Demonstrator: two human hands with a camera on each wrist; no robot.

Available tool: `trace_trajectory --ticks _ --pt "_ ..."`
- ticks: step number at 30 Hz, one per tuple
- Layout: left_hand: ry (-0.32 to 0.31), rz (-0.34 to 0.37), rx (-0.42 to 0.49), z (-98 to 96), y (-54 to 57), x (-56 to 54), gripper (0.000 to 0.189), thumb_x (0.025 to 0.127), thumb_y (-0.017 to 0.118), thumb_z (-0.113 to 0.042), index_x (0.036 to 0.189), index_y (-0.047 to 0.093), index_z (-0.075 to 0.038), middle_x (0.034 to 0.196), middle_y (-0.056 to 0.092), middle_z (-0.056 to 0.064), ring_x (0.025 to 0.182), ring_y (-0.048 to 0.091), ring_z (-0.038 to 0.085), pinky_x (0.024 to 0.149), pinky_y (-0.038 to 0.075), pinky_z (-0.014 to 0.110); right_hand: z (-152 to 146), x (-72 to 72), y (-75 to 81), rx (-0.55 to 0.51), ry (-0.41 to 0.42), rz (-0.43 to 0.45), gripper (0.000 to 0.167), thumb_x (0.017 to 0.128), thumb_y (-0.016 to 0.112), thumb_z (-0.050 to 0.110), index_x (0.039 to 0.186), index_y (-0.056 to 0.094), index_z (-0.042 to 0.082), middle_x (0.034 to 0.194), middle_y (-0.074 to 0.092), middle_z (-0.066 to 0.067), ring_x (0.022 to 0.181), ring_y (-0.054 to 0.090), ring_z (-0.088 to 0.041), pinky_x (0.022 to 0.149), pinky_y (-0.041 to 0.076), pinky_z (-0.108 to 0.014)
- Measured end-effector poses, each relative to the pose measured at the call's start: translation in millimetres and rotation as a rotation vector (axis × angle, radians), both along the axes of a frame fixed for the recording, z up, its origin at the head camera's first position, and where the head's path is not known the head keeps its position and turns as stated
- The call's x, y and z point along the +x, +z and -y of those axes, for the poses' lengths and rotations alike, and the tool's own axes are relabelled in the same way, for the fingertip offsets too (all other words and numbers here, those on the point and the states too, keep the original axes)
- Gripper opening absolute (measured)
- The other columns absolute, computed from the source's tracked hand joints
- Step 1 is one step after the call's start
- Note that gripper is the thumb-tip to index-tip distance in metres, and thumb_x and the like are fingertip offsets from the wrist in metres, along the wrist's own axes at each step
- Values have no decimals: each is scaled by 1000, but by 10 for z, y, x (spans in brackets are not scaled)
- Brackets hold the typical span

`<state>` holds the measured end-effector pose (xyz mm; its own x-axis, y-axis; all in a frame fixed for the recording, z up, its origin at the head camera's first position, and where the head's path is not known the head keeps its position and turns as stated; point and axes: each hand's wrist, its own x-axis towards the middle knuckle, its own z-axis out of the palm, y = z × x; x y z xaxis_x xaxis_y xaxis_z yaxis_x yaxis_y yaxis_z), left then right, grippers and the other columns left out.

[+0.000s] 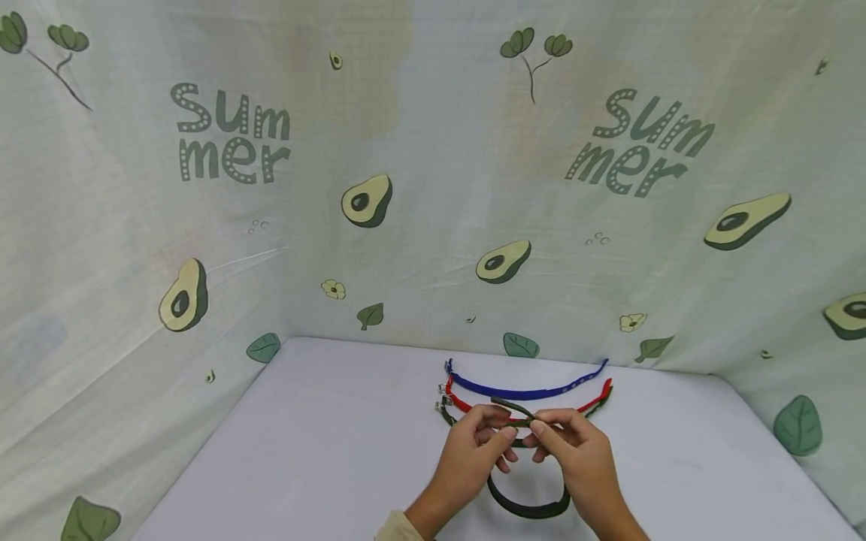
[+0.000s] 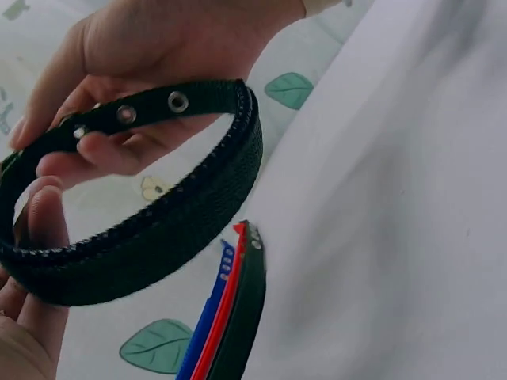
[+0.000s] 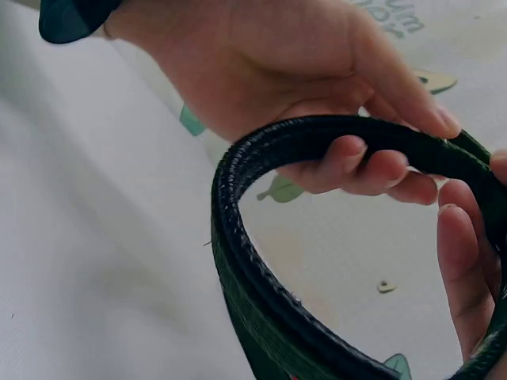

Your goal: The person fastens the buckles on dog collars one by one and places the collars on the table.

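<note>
A dark green pet collar [image 1: 531, 512] with metal eyelets is bent into a loop between my two hands. My left hand [image 1: 467, 451] pinches it at the upper left of the loop. On the other side my right hand [image 1: 587, 454] grips the strap between thumb and fingers. A free strap end sticks out above the fingertips in the head view. The left wrist view shows the eyelets of this collar [image 2: 198, 210] close to the left fingers. The right wrist view has the collar's padded inner edge [image 3: 269, 261] toward the camera. The buckle is mostly hidden by fingers.
Beyond the hands, a blue collar [image 1: 521, 394], a red collar [image 1: 460, 404] and another dark green collar [image 1: 444, 413] lie side by side on the white table [image 1: 325, 436]. Behind the table hangs a cloth [image 1: 433, 150] printed with avocados and leaves.
</note>
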<state>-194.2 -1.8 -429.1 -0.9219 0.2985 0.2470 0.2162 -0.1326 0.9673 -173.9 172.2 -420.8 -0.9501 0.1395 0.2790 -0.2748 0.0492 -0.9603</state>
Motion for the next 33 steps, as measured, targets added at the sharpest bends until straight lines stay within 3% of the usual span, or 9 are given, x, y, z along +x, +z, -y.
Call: trace_trajectory --ticks 5,12,18,21,29,33 --pt "26 -25 -18 24 -9 -32 28 95 70 -18 116 68 0 87 69 6 64 65 9 60 56 25 -23 -15 18 -87 -7 12 26 94 71 9 107 60 -10 95 70 -18 78 72 -23 64 59 -34" --pt "97 28 -5 10 -22 -23 26 95 70 -20 116 71 -4 87 68 17 64 62 10 61 55 22 -1 -5 3 38 -40 34 23 93 73 14 101 62 -4 106 66 -15 88 71 -23 69 59 -34" --pt "115 56 4 -11 -16 -18 26 94 72 -22 115 72 -8 85 68 4 64 60 12 60 53 22 -12 -7 -13 122 -31 -63 13 93 72 8 96 63 0 109 66 -13 88 70 -23 67 60 -36" --pt "120 57 3 0 -8 -12 26 94 72 -23 115 73 -9 87 70 3 64 60 12 60 52 22 -4 7 -11 138 -19 -93 11 93 72 6 95 62 1 110 67 -12 90 70 -22 67 60 -37" --pt "136 9 -43 11 2 0 25 92 75 -27 113 75 -13 98 69 -1 72 62 13 64 54 24 1 54 16 215 47 -163 30 94 68 2 124 64 6 118 65 -13 84 70 -24 64 59 -37" --pt "136 -25 -61 15 -4 6 29 92 74 -27 115 74 -9 102 68 -2 76 63 13 67 55 25 5 58 23 251 58 -180 37 94 66 -1 129 65 11 116 66 -11 89 70 -20 66 60 -36"
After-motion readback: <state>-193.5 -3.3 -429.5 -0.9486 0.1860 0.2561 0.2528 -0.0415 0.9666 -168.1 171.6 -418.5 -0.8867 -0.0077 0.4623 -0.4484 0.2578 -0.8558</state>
